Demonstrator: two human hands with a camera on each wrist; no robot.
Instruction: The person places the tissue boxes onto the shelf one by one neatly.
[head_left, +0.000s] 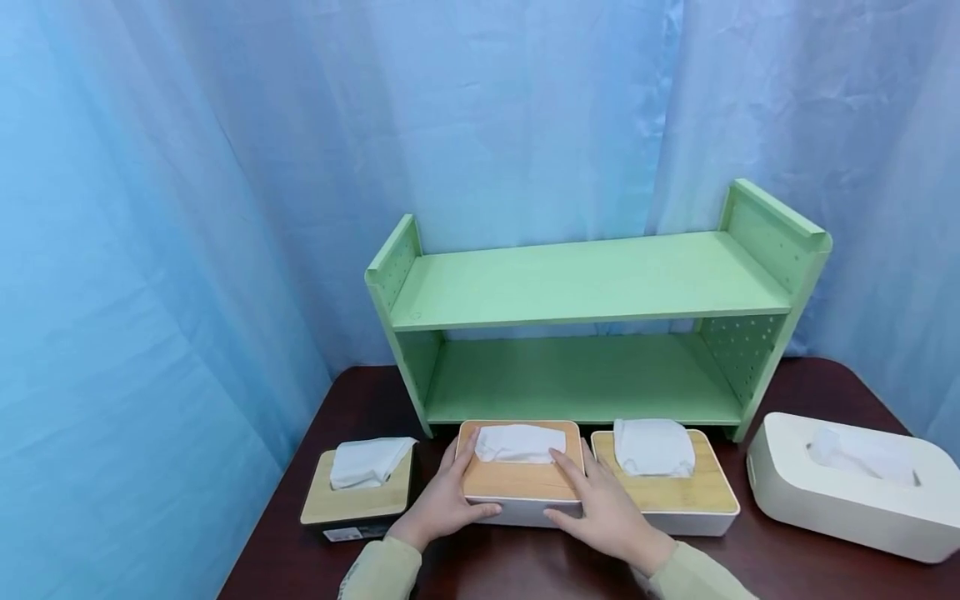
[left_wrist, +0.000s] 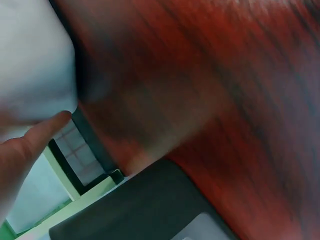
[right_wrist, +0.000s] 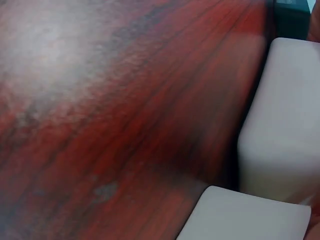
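Observation:
Between my two hands in the head view is a tissue box with a wood-coloured lid, white sides and a white tissue showing in its slot. My left hand grips its left side, thumb across the front and fingers along the lid's edge. On the opposite side my right hand holds it the same way, index finger on the lid and thumb at the front. The left wrist view shows the box's white side close to a fingertip; the right wrist view shows its white wall. Whether it touches the table cannot be told.
A black tissue box stands to the left. To the right are a white, wood-lidded tissue box and a larger white one. Behind them stands a green two-tier shelf on the dark red table. Blue curtains surround it.

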